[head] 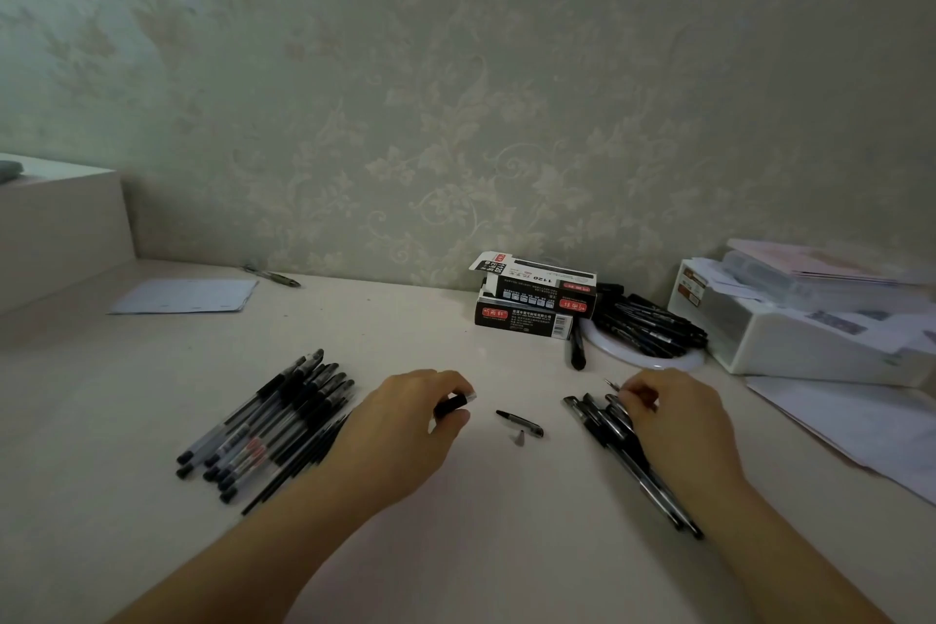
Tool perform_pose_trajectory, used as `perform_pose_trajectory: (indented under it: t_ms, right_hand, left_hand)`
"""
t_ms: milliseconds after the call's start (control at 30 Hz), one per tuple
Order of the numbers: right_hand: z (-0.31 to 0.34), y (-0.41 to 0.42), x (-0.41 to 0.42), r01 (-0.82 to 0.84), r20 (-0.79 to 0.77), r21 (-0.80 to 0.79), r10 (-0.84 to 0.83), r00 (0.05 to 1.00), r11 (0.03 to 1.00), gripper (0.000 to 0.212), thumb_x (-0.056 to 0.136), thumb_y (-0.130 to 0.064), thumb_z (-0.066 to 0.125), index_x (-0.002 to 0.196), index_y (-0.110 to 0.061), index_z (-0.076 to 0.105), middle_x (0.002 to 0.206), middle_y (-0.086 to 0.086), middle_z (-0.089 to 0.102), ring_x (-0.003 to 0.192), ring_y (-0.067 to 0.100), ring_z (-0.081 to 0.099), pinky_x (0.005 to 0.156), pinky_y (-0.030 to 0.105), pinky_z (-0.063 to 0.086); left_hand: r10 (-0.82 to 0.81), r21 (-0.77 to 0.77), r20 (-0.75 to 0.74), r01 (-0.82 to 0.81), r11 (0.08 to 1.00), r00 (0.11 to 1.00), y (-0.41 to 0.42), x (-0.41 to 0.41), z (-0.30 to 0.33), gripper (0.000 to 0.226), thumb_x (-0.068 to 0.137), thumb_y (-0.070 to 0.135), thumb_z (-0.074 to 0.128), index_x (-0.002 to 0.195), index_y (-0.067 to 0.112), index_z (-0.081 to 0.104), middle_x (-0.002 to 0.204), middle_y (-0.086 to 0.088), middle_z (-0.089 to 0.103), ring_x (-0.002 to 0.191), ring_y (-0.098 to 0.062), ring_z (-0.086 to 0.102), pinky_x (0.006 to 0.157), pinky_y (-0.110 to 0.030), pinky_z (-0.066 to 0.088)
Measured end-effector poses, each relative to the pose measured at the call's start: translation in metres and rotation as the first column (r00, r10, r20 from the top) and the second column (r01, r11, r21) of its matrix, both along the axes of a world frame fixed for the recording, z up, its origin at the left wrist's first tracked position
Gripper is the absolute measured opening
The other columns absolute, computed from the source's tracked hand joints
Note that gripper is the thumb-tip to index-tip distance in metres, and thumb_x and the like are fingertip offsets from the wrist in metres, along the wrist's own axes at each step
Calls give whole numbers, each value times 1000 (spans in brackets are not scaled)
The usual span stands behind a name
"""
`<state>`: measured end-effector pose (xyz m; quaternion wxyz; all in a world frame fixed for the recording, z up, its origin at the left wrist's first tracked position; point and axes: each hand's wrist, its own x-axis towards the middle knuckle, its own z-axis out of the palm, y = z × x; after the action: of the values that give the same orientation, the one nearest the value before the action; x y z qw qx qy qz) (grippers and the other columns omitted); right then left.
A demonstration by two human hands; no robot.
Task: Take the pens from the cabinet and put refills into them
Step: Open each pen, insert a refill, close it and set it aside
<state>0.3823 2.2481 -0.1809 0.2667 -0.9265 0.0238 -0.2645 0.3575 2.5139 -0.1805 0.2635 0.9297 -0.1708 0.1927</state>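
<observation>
My left hand (pixel 405 426) pinches a black pen barrel (pixel 452 404) just above the pale desk (pixel 456 547). A pile of several black pens and loose refills (pixel 273 426) lies to its left. Between my hands lie a pen cap (pixel 521 422) and a small grey tip piece (pixel 520 437). My right hand (pixel 673 426) reaches onto a second pile of black pens (pixel 608 426), fingers curled on a thin refill (pixel 612 384) whose tip sticks out. Part of that pile is hidden under the hand.
Two stacked black pen boxes (pixel 532 304) stand at the wall. Beside them a white round dish (pixel 653 355) holds more black pens. A white organiser (pixel 810 319) with papers fills the right. A sheet of paper (pixel 187 296) and one pen (pixel 273 275) lie at the back left.
</observation>
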Motion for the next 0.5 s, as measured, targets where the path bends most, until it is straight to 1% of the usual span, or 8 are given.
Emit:
perform_pose_trajectory:
  t_ms: [67,133,200,267,333,400,433,500]
  right_hand:
    - [-1,-1,0,16,-14,-13,-16,1000,1000,16,92,-11,63,82,-14,75,70,-2,69,62,10,61,62,34,56]
    - [-1,-1,0,24,-28,-33,-25,999,999,20,92,-10,61,78,-13,75,69,2,70,62,13,63,62,35,56]
    - [-1,-1,1,26,-49,-60,-29,998,998,22,93,-10,60,77,-12,74,70,4,71,63,16,64,64,38,57]
    - [-1,-2,1,16,-47,-64,-19,999,998,22,94,-11,59,77,-11,74,71,5,70,62,17,64,64,40,57]
    - [0,-1,0,0,-10,-70,-1,1000,998,21,94,-13,60,79,-12,74,77,4,68,65,17,62,65,40,56]
    - [1,4,-3,-28,47,-83,32,998,996,17,93,-15,61,82,-17,73,83,1,65,69,15,59,65,37,53]
    - [2,8,-4,-56,72,-90,63,995,994,15,92,-15,62,84,-19,73,85,-1,63,72,14,58,65,33,51]
    - [2,19,-7,-134,97,-101,144,985,986,11,92,-17,64,90,-22,73,87,-5,63,77,10,57,66,22,44]
  left_hand:
    - [5,-6,-7,-6,1000,1000,0,0,-1,20,94,36,54,113,37,61,94,21,57,79,1,52,74,-12,41]
    - [21,-9,-16,-21,1000,1000,0,0,0,20,94,36,55,112,37,61,98,19,60,88,0,55,79,-17,45]
    - [58,-22,-12,-58,998,998,2,-1,2,19,93,34,56,110,36,63,101,17,63,92,-1,57,80,-20,48]
    - [129,-30,1,-129,991,992,7,-1,6,15,91,32,57,104,34,65,96,15,64,88,-4,60,77,-22,49]
    - [234,-2,12,-234,972,972,14,0,11,9,90,31,58,96,30,65,84,12,61,79,-10,60,69,-26,50]
    - [328,49,17,-328,943,945,24,2,17,9,90,30,58,88,24,64,73,10,55,69,-12,55,61,-26,44]
    - [366,80,7,-365,928,931,28,2,20,11,90,30,58,85,21,63,71,9,54,67,-12,52,58,-25,41]
    - [413,145,-42,-404,903,910,35,2,24,15,89,30,58,83,17,62,71,5,58,66,-13,54,57,-26,41]
